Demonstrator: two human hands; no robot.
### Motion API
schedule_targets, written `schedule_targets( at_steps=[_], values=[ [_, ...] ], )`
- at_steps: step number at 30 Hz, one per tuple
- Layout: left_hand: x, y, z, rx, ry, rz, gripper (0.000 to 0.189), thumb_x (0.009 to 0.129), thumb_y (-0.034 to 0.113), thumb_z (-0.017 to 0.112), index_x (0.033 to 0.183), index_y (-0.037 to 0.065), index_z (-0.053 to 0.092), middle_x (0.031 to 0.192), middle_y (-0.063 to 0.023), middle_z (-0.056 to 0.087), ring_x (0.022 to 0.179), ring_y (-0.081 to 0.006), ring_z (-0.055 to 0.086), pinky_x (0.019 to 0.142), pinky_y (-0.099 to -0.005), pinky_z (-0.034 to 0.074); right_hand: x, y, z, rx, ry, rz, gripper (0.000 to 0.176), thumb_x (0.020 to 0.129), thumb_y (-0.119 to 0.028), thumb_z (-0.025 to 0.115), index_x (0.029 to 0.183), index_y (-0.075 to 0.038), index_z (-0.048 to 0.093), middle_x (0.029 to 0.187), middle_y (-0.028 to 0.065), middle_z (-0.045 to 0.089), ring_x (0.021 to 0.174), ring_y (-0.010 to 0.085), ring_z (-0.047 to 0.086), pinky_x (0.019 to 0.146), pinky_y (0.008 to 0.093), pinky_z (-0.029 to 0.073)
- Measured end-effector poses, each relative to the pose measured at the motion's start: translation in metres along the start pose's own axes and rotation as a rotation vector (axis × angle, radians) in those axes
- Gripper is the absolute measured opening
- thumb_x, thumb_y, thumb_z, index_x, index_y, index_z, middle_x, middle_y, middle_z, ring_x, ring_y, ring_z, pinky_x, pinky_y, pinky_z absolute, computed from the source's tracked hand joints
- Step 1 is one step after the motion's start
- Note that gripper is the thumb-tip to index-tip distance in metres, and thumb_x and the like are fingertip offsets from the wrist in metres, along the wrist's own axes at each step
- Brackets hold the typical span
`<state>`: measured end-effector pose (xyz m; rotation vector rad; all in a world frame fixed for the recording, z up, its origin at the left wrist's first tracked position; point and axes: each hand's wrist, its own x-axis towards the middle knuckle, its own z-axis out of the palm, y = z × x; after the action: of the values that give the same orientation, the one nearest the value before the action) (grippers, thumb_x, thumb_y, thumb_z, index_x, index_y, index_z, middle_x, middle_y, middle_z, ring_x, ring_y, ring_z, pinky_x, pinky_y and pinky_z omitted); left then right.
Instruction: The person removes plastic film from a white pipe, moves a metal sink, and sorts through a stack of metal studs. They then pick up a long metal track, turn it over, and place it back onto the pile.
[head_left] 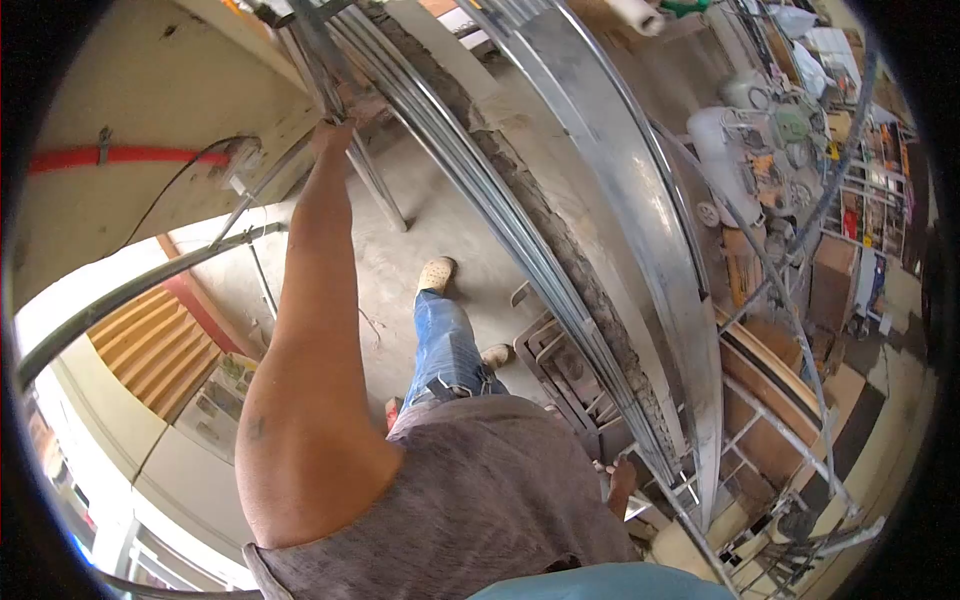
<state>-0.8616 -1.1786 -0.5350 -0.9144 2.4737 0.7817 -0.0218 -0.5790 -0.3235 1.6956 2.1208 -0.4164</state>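
My left arm stretches far forward, and my left hand [335,132] is closed around a metal bar [325,75] near the wall. A slanted leg [376,185] runs down to the floor just beyond that hand. Low on the right, my right hand [622,478] is partly hidden by my shirt. Its fingers look curled beside a bundle of thin metal profiles [500,225], but what they hold, if anything, is too small to make out. A wide shiny metal channel [620,150] lies to the right of the bundle.
Folded metal chairs [560,360] lean close to my right leg. A red pipe [130,155] runs along the left wall, above a grey tube rail [130,290]. Farther right are scaffold tubes [800,330], a wheeled machine [715,150] and cluttered shelves [870,200].
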Motion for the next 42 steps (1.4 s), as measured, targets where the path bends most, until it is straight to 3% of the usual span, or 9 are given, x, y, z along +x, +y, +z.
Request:
schedule_targets(
  at_steps=[5,6,12,15,27,30,35,36,42],
  values=[
    [-0.008,-0.017,0.014,0.207,0.003,0.326,0.06,0.078,0.051,0.068,0.117,0.006,0.059,0.113,-0.0136,0.061,0.102,-0.0271,0.059,0.086,-0.04,0.048,0.004,0.027,0.04,-0.435,0.009,-0.165,0.044,0.093,-0.04,0.048,0.101,-0.001,0.065,0.105,0.0192,0.066,0.087,0.0393,0.063,0.075,0.0495,0.048],
    [-0.01,-0.038,0.015,0.244,-0.083,0.43,0.059,0.078,0.05,0.067,0.116,0.006,0.059,0.111,-0.0134,0.06,0.101,-0.0267,0.059,0.085,-0.0397,0.047,-0.018,0.013,0.034,-0.735,0.129,-0.694,0.032,0.088,-0.033,0.056,0.1,-0.005,0.066,0.102,0.0163,0.067,0.092,0.036,0.063,0.074,0.0487,0.049],
    [-0.164,-0.044,0.064,0.487,-1.186,0.789,0.049,0.08,0.044,0.066,0.107,0.003,0.058,0.099,-0.0121,0.059,0.089,-0.0245,0.057,0.076,-0.0381,0.046,-0.071,-0.049,0.072,0.01,0.128,0.248,0.06,0.088,-0.05,0.053,0.123,-0.002,0.058,0.122,0.026,0.058,0.107,0.0412,0.059,0.092,0.0474,0.046],
    [-0.257,-0.084,0.059,0.873,-1.567,0.723,0.045,0.082,0.041,0.065,0.103,0.002,0.058,0.093,-0.0115,0.058,0.083,-0.0234,0.056,0.072,-0.0373,0.045,-0.083,-0.044,0.091,0.095,-0.011,0.29,0.062,0.089,-0.053,0.051,0.118,0.001,0.061,0.12,0.0263,0.059,0.107,0.0422,0.059,0.093,0.0469,0.046],
    [-0.375,-0.031,0.109,0.499,-0.897,0.952,0.033,0.086,0.03,0.062,0.085,-0.003,0.058,0.07,-0.0091,0.056,0.061,-0.019,0.054,0.055,-0.0341,0.042,-0.07,0.031,0.212,0.316,-0.161,0.348,0.055,0.094,-0.05,0.044,0.109,-0.001,0.065,0.108,0.0266,0.063,0.102,0.042,0.061,0.091,0.0476,0.046],
    [-0.433,0.014,0.128,0.34,-0.808,1.08,0.031,0.087,0.027,0.062,0.081,-0.004,0.058,0.064,-0.0085,0.055,0.055,-0.0179,0.053,0.051,-0.0333,0.042,-0.051,0.048,0.212,0.575,-0.178,0.488,0.065,0.088,-0.053,0.047,0.12,0.003,0.061,0.131,0.0252,0.053,0.123,0.0385,0.05,0.104,0.0441,0.039],
    [-0.563,0.083,0.158,0.11,-0.785,1.315,0.032,0.089,0.022,0.061,0.074,-0.006,0.058,0.054,-0.0075,0.054,0.045,-0.016,0.052,0.044,-0.0319,0.041,-0.018,0.085,0.128,0.604,-0.22,0.432,0.066,0.089,-0.052,0.047,0.126,0.003,0.056,0.137,0.0244,0.048,0.126,0.0369,0.048,0.107,0.0424,0.037],
    [-0.59,0.091,0.166,0.019,-0.816,1.365,0.032,0.09,0.023,0.062,0.074,-0.005,0.058,0.055,-0.0077,0.055,0.049,-0.016,0.055,0.047,-0.0315,0.043,0.052,0.128,0.263,0.406,0.221,0.304,0.048,0.092,-0.039,0.044,0.096,0.002,0.068,0.102,0.0263,0.065,0.097,0.0415,0.062,0.087,0.0515,0.047],
    [-0.742,0.142,0.186,-0.076,-1.046,1.573,0.017,0.091,0.013,0.061,0.081,-0.001,0.06,0.067,-0.0062,0.06,0.06,-0.0144,0.058,0.06,-0.0291,0.047,0.046,0.13,0.181,0.557,0.158,0.369,0.056,0.092,-0.046,0.044,0.092,0.004,0.068,0.102,0.0261,0.065,0.098,0.0431,0.061,0.09,0.0493,0.047]
  ],
)
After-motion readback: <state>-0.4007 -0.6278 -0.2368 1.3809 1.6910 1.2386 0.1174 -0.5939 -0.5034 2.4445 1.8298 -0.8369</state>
